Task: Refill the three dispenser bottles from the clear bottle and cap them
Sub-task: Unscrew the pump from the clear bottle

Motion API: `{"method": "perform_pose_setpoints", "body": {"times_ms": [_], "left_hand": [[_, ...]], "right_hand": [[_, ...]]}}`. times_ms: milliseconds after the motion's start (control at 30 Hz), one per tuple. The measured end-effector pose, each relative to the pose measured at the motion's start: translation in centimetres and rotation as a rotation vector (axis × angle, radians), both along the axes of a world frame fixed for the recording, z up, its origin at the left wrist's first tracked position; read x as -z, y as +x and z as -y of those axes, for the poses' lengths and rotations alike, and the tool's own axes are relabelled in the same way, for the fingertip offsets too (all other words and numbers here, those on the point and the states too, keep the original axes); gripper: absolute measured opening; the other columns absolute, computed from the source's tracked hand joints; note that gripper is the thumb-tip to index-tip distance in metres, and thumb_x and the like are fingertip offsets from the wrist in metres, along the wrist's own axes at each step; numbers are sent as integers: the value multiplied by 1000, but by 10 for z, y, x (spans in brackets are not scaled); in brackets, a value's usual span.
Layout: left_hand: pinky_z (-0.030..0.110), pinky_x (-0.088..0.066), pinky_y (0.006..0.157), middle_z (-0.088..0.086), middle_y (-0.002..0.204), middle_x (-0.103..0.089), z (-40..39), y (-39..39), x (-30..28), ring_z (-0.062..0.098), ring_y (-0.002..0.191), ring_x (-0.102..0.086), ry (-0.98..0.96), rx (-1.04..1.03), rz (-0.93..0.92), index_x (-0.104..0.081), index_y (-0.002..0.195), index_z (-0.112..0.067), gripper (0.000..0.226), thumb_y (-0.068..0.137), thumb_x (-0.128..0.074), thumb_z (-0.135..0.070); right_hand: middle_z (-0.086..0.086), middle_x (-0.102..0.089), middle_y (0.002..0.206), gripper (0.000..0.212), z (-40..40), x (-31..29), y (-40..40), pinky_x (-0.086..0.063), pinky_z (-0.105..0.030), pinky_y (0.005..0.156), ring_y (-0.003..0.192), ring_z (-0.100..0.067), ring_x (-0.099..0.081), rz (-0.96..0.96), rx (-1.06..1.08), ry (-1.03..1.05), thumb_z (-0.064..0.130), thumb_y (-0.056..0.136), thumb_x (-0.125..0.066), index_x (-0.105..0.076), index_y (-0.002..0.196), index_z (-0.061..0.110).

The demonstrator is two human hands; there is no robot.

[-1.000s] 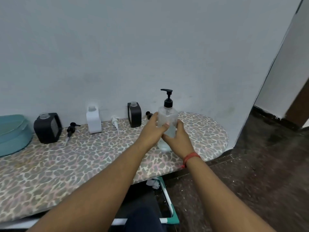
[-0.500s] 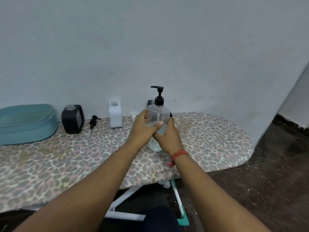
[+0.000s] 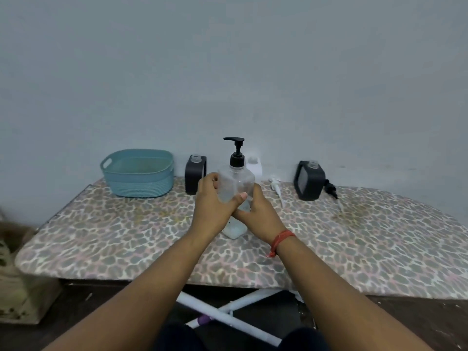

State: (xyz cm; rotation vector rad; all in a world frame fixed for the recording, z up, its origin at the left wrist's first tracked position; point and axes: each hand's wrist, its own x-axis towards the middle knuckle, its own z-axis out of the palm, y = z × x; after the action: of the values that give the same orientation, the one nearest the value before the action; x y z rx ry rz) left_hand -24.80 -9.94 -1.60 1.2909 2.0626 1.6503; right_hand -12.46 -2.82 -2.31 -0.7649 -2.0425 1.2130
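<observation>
**Both hands clasped on clear bottle at centre of board**

Left hand (image 3: 214, 201) is wrapped around the clear bottle (image 3: 236, 184) from the 9 o'clock side, thumb laid across its front; right hand (image 3: 258, 216) grips the lower body from 4 o'clock, a red thread band (image 3: 280, 241) on that wrist; both hands are closed on the bottle. The bottle stands upright with its base on the leopard-print ironing board (image 3: 126, 239); its black pump cap (image 3: 236, 150) is seated on the neck, spout pointing toward 9 o'clock; a little liquid shows near the base.

Outward from the bottle, along the wall edge: 1 black dispenser bottle (image 3: 194, 176) at 10 o'clock, neck uncapped, partly hidden by the left hand; 1 white dispenser bottle (image 3: 255, 167) directly behind at 12 o'clock, mostly hidden; a white pump head (image 3: 276, 188) lying on the board at 2 o'clock; a 2nd black dispenser bottle (image 3: 309, 180) at 2 o'clock farther out, neck uncapped; a black pump head (image 3: 332, 191) lying just beside it on its far side. A teal basket (image 3: 138, 173) sits at 10 o'clock, beyond the 1st black bottle; whether they touch cannot be told. White crossed legs (image 3: 228, 312) show beneath the board at 6 o'clock.
</observation>
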Motion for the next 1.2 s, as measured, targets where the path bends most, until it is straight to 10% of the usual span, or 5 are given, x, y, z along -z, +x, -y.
{"method": "perform_pose_setpoints", "body": {"times_ms": [433,633,800,1200], "left_hand": [[37,-55,102,-4,151,-49,20,-39,12,-11,127,-49,-36,441,284,-33,158,-40,84,85,-74,-46],[5,-49,82,-20,140,-50,14,-41,33,-30,108,-51,-81,501,320,-28,161,-36,92,82,-76,-44],[21,-53,98,-24,139,-59,13,-40,52,-3,130,-55,-116,527,439,-41,147,-52,78,82,-83,-41],[10,-50,89,-31,137,-60,13,-39,60,-9,126,-56,-117,508,467,-36,152,-47,80,86,-80,-41]], "right_hand": [[0,-46,125,81,25,14,-15,-54,-32,71,96,-17,-59,182,265,509,54,75,-78,-31,134,23],[4,-48,133,58,3,-14,9,-53,-37,95,117,-16,-56,270,-14,207,20,86,-68,-36,134,25],[13,-58,127,38,-3,-59,9,-47,-15,84,112,6,-56,58,58,127,22,92,-63,-51,128,27],[10,-73,97,23,-13,-94,-25,-53,-23,85,92,-7,-69,29,61,199,28,82,-81,-69,99,20]]}}
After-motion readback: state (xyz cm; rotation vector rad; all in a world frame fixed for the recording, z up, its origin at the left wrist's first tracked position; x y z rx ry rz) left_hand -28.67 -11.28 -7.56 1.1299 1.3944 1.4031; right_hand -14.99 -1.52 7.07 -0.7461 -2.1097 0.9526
